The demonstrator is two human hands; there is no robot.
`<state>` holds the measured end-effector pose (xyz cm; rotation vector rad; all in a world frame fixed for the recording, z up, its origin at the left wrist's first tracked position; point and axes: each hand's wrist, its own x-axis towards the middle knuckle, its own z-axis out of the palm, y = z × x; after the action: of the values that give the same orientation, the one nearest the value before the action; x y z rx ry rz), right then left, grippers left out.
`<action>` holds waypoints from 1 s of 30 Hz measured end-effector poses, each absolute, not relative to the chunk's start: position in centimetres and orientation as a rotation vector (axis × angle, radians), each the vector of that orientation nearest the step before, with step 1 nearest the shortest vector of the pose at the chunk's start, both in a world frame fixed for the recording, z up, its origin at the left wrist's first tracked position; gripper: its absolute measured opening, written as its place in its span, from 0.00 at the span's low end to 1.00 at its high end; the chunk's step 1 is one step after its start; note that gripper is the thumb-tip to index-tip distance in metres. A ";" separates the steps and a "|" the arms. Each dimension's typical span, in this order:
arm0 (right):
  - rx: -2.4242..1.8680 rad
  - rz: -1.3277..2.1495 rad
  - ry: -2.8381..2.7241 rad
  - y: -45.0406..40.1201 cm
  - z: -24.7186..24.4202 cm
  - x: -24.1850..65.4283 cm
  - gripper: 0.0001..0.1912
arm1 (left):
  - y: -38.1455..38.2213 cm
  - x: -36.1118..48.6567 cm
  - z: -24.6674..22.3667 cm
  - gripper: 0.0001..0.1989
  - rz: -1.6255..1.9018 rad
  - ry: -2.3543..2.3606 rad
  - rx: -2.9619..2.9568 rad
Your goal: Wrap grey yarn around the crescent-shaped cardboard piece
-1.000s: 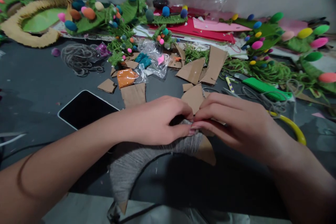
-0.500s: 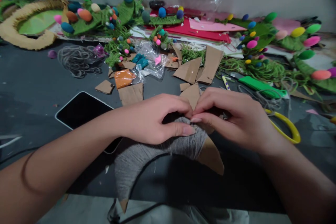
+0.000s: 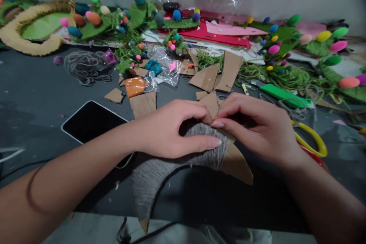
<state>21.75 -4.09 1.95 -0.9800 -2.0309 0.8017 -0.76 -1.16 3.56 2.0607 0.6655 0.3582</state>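
Note:
A crescent-shaped cardboard piece (image 3: 156, 181) is wrapped in grey yarn, with bare brown cardboard showing at both tips. My left hand (image 3: 174, 129) grips its upper curve, thumb across the yarn on the near face and fingers over the outer edge. At that same edge, my right hand (image 3: 254, 126) has thumb and forefinger pinched together close to my left fingertips. What lies in this pinch is too small to make out. Under my left wrist, partly covered, lies a phone (image 3: 94, 120) with a dark screen.
Cardboard scraps (image 3: 228, 70), an orange packet (image 3: 136, 86) and grey yarn (image 3: 82, 66) lie beyond my hands. Yellow-handled scissors (image 3: 314, 137) and a green cutter (image 3: 286, 95) are at right. Green leafy pieces with colourful balls (image 3: 137, 15) and a tan padded ring (image 3: 34, 47) line the back.
The wrapped crescent has shifted slightly right and its right end has risen a little. Both hands have moved slightly with it, still pinching at the upper edge.

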 end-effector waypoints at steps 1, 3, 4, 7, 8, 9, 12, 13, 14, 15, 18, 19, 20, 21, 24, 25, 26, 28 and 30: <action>-0.981 0.799 -2.010 -4.1 1.8 21.7 0.04 | -1.1 -0.7 3.5 0.10 0.382 0.675 2.067; -0.993 0.776 -1.976 -4.1 1.3 21.7 0.03 | -1.0 -0.8 3.5 0.09 0.437 0.698 2.060; -1.000 0.764 -1.970 -4.1 1.1 21.8 0.02 | -0.9 -0.9 3.5 0.08 0.472 0.717 2.044; -0.984 0.736 -2.025 -4.1 0.4 21.9 0.04 | -0.5 -1.2 3.6 0.09 0.595 0.822 1.963; -0.978 0.729 -2.059 -4.1 0.2 21.9 0.04 | -0.3 -1.3 3.5 0.10 0.627 0.859 1.933; -0.976 0.720 -2.086 -4.2 -0.1 21.9 0.05 | -0.2 -1.4 3.4 0.11 0.651 0.895 1.903; -0.988 0.655 -2.120 -4.3 -0.7 21.6 0.08 | 0.1 -1.3 3.0 0.12 0.689 0.988 1.802; -0.996 0.636 -2.130 -4.4 -0.8 21.4 0.08 | 0.3 -1.3 3.0 0.13 0.698 1.018 1.771; -1.005 0.626 -2.145 -4.5 -0.8 21.3 0.08 | 0.4 -1.3 2.9 0.14 0.704 1.050 1.750; -1.013 0.620 -2.163 -4.5 -0.8 21.1 0.07 | 0.5 -1.3 2.8 0.15 0.709 1.088 1.743; -1.036 0.600 -2.226 -4.8 -0.5 21.0 0.06 | 1.0 -1.5 2.9 0.16 0.654 1.217 1.810; -1.036 0.574 -2.256 -5.0 -0.4 21.0 0.07 | 1.1 -1.6 2.9 0.17 0.604 1.251 1.853; -1.035 0.537 -2.300 -5.1 -0.2 21.1 0.07 | 1.3 -1.7 2.9 0.17 0.542 1.277 1.900; -1.036 0.489 -2.353 -5.2 0.0 21.3 0.07 | 1.3 -1.8 2.8 0.17 0.480 1.301 1.947; -1.036 0.314 -2.514 -5.4 0.7 21.7 0.07 | 1.3 -1.9 2.5 0.18 0.314 1.327 2.035; -1.024 0.276 -2.558 -5.4 1.0 21.9 0.06 | 1.3 -1.9 2.4 0.18 0.263 1.311 2.044; -1.010 0.258 -2.597 -5.4 1.3 22.0 0.06 | 1.1 -1.9 2.3 0.17 0.215 1.279 2.044; -0.974 0.264 -2.656 -5.3 1.9 22.2 0.06 | 0.7 -1.7 2.3 0.16 0.130 1.178 2.039; -0.942 0.287 -2.683 -5.1 2.2 22.5 0.07 | 0.3 -1.5 2.4 0.14 0.078 1.070 2.042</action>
<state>22.49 -5.14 2.21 -0.9423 -2.6832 0.2872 -1.49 0.32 2.39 2.0420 1.0699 0.0777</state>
